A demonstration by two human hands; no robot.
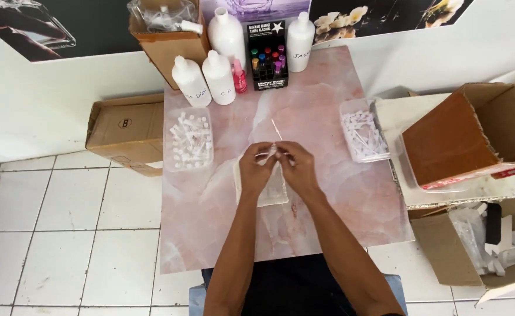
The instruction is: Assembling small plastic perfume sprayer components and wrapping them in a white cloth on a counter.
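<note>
Pink marbled stone look covers the desk (322, 88), a smooth rectangular top. Near its middle the left hand (256, 171) and right hand (297, 169) meet, fingertips of both pinched shut on a small white sprayer (271, 154) with a thin tube, held just above a clear plastic bag (272, 190) lying flat under the hands. A thin white straw (277, 129) lies on the desk just beyond them.

Toward the left edge a clear tray (188, 140) holds many small white capped pieces. Near the right edge a second clear tray (363, 136) holds white tubed parts. Along the far edge stand four white bottles (219, 77), a small pink bottle (240, 76) and a black rack (267, 55) of coloured vials. Nothing lies between the hands and the trays.

Brown cardboard boxes (462, 137) sit off the right edge, another box (126, 131) on the white tiled floor (64, 234) to the left.
</note>
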